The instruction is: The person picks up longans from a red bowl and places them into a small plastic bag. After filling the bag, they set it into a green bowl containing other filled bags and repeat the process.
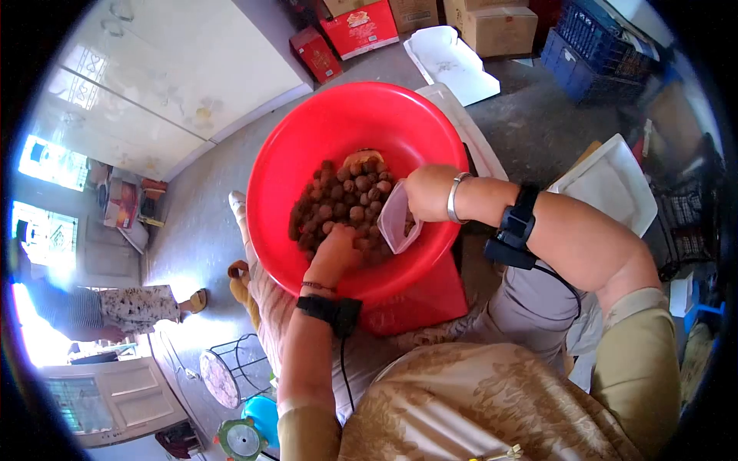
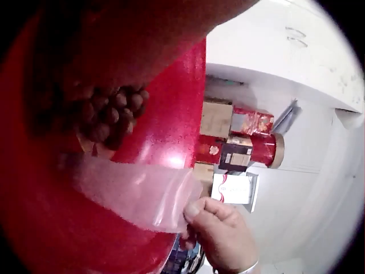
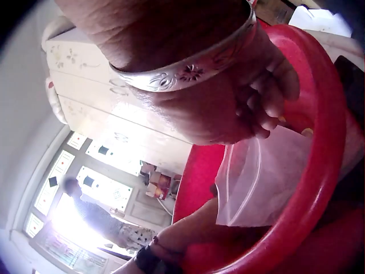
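Note:
A wide red basin (image 1: 307, 134) stands before the person, with a heap of rough, round brown nuts or dried fruits (image 1: 350, 192) in it. The left hand (image 1: 336, 250) reaches down into the near side of this heap. Its fingertips are hidden among the brown balls, so I cannot tell whether they grip any. At the basin's right side the right hand (image 1: 427, 194), with a silver bangle, pinches the edge of a clear plastic zip bag (image 1: 394, 219). In the left wrist view the bag (image 2: 137, 191) stretches from the thumb and fingers toward the heap.
Under the basin's near side shows a red flat-sided thing (image 1: 423, 303). A white tray (image 1: 607, 184) lies right of the right forearm. Cartons (image 1: 500, 31), a white foam piece (image 1: 450, 65) and blue crates (image 1: 592, 58) stand beyond. Another person (image 1: 115, 311) is at the left, near a wire-legged stool (image 1: 223, 380).

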Demonstrator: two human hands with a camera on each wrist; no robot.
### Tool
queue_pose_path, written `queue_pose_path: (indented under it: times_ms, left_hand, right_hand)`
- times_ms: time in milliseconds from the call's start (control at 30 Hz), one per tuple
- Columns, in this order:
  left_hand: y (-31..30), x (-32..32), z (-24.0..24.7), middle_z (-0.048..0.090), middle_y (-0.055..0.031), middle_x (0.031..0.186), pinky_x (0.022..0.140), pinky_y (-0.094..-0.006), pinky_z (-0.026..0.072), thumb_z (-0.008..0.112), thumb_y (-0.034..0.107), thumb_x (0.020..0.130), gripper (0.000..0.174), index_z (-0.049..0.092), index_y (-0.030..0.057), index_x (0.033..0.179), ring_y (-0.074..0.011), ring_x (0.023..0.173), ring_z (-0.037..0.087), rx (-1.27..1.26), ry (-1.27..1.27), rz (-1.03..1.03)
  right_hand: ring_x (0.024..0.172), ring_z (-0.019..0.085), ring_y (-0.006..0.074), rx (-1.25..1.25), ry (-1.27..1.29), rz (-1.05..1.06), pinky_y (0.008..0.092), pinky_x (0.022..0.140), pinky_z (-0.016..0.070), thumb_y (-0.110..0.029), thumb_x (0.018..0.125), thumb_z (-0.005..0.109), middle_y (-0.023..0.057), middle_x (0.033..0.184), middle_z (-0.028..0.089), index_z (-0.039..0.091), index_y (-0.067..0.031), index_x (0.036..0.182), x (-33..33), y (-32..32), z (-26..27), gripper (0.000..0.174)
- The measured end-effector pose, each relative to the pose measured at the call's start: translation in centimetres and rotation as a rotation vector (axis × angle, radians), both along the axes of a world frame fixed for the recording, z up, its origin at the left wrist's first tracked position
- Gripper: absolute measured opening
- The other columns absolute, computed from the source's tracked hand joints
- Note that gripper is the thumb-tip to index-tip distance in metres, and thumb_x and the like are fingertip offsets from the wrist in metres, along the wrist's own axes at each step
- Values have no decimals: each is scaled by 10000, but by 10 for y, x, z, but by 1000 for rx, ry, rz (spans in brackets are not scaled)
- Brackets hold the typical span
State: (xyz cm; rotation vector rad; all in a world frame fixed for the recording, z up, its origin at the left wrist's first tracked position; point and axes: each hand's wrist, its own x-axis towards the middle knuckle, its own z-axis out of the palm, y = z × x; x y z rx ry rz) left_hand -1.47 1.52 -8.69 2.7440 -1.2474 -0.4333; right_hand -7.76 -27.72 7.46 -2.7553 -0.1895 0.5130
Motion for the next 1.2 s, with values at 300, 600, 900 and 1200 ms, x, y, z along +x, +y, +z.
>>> queue_pose_path:
  times_ms: [300, 600, 900, 1200]
  left_hand:
    - [-46, -34, 116, 699, -100, 989, 832, -305, 526, 759, 118, 831, 373, 647, -32, 1154, -178, 913, 650, -1039, 586, 642]
    - [-87, -53, 131, 678, -84, 1067, 863, -324, 532, 742, 68, 847, 361, 628, 37, 1188, -195, 974, 648, -657, 306, 388]
    - [-96, -52, 132, 649, -139, 956, 756, -365, 539, 701, -24, 782, 404, 603, 46, 1168, -255, 829, 652, -666, 34, 259]
    - [-84, -46, 129, 596, -86, 793, 677, -308, 513, 653, -48, 799, 397, 619, 63, 1179, -182, 723, 594, -757, 0, 386]
  right_hand:
    - [845, 687, 410, 24, -35, 53, 475, 787, 546, -172, 808, 614, 239, 878, 703, 727, 12, 855, 0, -4, -3, 221]
    - [878, 690, 397, 48, -20, 49, 465, 804, 544, -138, 802, 608, 237, 905, 707, 724, -7, 905, -3, -6, 6, 203]
    - [876, 691, 401, 67, -19, 6, 473, 800, 541, -147, 816, 602, 244, 908, 705, 722, -3, 908, -3, -8, 6, 208]
    - [879, 688, 410, 46, -47, 43, 478, 802, 537, -168, 827, 597, 258, 886, 695, 725, 11, 880, -7, -7, 15, 227]
